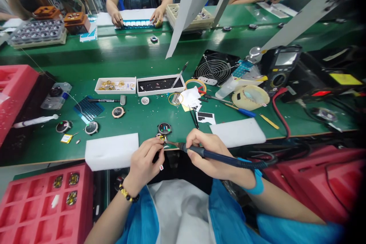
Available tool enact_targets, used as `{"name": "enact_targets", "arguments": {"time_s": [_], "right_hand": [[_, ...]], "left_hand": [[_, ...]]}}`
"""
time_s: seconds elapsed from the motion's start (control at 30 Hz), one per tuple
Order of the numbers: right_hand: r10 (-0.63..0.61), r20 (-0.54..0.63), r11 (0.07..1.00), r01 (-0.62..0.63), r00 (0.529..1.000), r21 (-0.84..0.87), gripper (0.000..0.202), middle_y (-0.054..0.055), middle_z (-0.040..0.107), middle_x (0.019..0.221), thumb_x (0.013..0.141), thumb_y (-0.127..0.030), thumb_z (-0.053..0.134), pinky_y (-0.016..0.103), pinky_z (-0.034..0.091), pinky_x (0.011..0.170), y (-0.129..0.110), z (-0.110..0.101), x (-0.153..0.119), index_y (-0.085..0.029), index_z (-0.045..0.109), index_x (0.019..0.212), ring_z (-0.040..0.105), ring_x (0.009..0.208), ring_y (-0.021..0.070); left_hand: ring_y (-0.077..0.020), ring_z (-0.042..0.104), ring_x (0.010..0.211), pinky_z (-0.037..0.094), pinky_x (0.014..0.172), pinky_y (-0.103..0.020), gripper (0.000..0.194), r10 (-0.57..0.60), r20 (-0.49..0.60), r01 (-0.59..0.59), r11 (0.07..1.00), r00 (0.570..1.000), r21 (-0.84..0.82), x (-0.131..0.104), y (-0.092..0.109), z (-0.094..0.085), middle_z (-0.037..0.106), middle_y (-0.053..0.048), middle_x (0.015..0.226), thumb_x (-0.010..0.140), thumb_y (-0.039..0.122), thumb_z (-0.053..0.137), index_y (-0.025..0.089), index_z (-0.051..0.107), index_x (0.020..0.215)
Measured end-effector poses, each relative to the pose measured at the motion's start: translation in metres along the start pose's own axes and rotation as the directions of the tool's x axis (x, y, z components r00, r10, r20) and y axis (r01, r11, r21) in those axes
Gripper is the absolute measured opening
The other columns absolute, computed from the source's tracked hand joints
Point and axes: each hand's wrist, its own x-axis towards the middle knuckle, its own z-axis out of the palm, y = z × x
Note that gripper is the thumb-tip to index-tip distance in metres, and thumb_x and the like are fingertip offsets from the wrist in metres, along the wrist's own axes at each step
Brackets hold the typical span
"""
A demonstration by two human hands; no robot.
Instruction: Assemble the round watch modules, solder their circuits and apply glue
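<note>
My left hand (147, 160) pinches a small yellow-and-metal watch part (161, 137) at the bench's front edge. Just beyond it lies a round watch face (164, 128) with a lit display. In my right hand (207, 152) is a soldering iron (217, 155) with a dark handle, its tip pointing left and reaching the part by my left fingertips. Whether the tip touches the part cannot be made out. White foam blocks (111, 150) (238, 132) lie on either side of my hands.
Two white trays (116, 85) (161, 85) hold small parts. Several watches lie at the left. A fan (214, 69), a multimeter (283, 66) and a round tub (250, 97) stand right. Red foam trays (45, 206) flank me. Other people sit across the bench.
</note>
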Motion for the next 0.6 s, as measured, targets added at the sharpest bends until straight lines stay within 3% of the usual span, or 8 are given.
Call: {"name": "enact_targets", "arguments": {"time_s": [0.4, 0.6], "right_hand": [[-0.040, -0.055, 0.999, 0.041, 0.998, 0.025, 0.017, -0.009, 0.045, 0.059, 0.083, -0.010, 0.054, 0.023, 0.030, 0.051, 0.000, -0.006, -0.008, -0.023, 0.047, 0.092, 0.040, 0.048, 0.0093], [0.067, -0.212, 0.987, -0.034, 0.975, 0.154, 0.008, -0.007, 0.048, 0.063, 0.094, -0.018, 0.056, 0.024, 0.033, 0.051, 0.018, -0.025, -0.024, -0.024, 0.050, 0.094, 0.042, 0.051, 0.0111]], "left_hand": [[-0.0195, 0.068, 0.114, 0.056, 0.103, -0.036, 0.021, -0.031, 0.002, 0.031, 0.999, 1.000, -0.011, 0.001, 0.003, -0.001, 0.074, -0.006, 0.112, 0.091, 0.004, 0.063, 0.021, 0.062, 0.104], [-0.0170, 0.070, 0.112, 0.055, 0.101, -0.031, 0.017, -0.155, -0.021, 0.154, 0.987, 0.988, -0.053, 0.001, 0.006, -0.003, 0.074, -0.005, 0.113, 0.096, 0.010, 0.059, 0.021, 0.062, 0.108]]}}
